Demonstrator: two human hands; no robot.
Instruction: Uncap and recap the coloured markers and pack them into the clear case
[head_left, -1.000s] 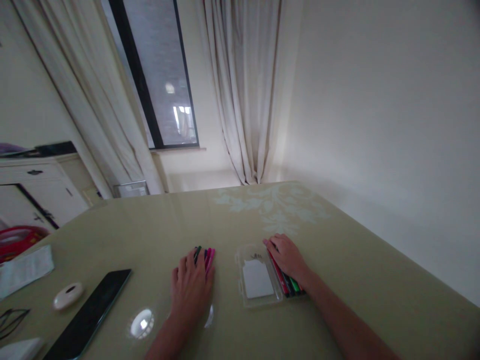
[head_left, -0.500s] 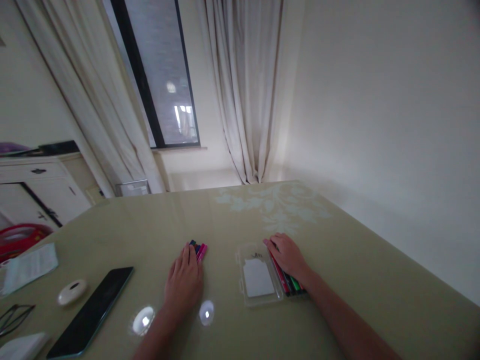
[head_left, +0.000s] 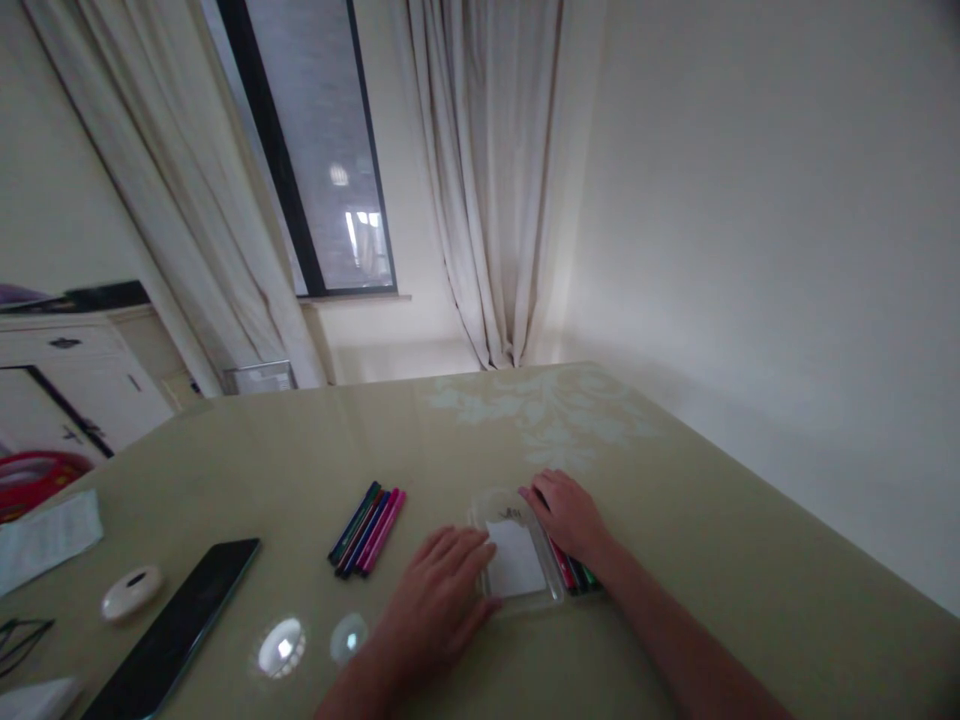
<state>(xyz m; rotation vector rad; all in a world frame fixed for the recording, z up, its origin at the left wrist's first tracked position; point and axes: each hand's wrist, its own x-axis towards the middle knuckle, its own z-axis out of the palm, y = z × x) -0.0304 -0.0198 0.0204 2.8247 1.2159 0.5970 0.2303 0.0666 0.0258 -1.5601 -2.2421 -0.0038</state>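
Observation:
A clear plastic pen case (head_left: 556, 590) lies opened out on the table, a white card (head_left: 516, 560) in its left half. Red, black and green felt-tip pens (head_left: 574, 572) fill its right half, partly covered by my right hand (head_left: 566, 512). The curled fingers of that hand grip the case at its upper part. At the left edge of the case is my left hand (head_left: 448, 592), its thumb apart from the fingers and nothing held; whether it touches the case I cannot tell. Further left, several dark and pink felt-tip pens (head_left: 367, 530) lie side by side in a slanted row.
To the left are a black phone (head_left: 176, 625), a white oval object (head_left: 131, 592), a pale folded sheet (head_left: 49, 540), a dark thin-framed item (head_left: 22, 640) and a red object (head_left: 41, 480). The table (head_left: 360, 430) meets a wall on the right.
My left hand has left the row of dark and pink pens and moved right to the case's left edge. The pens now lie uncovered. My right hand stays at the case.

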